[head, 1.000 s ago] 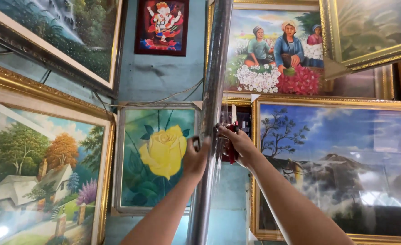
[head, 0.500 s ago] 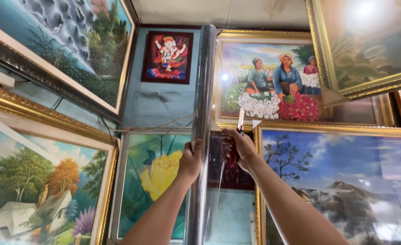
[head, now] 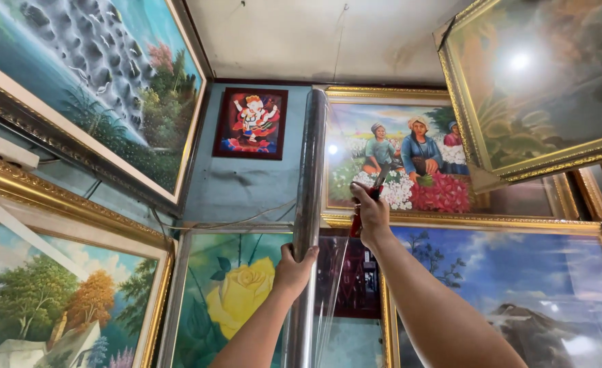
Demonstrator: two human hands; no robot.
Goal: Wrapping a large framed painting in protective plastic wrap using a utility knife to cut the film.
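Note:
A tall upright roll of clear plastic film (head: 309, 177) stands in front of me, its loose sheet (head: 335, 300) pulled out to the right. My left hand (head: 294, 271) grips the roll at mid height. My right hand (head: 370, 212) is raised higher, up against the sheet, shut on a red-handled cutter (head: 376, 187) whose blade points upward.
Framed paintings cover the walls: a waterfall (head: 103, 82) at upper left, a village landscape (head: 49, 300) at lower left, a yellow rose (head: 236, 293), a small dark red picture (head: 250, 123), flower pickers (head: 410, 163), a mountain scene (head: 526, 293), and one tilted overhead (head: 546, 82).
The view has tilted upward. My right hand has moved up along the film's edge with the cutter, while my left hand has stayed on the roll.

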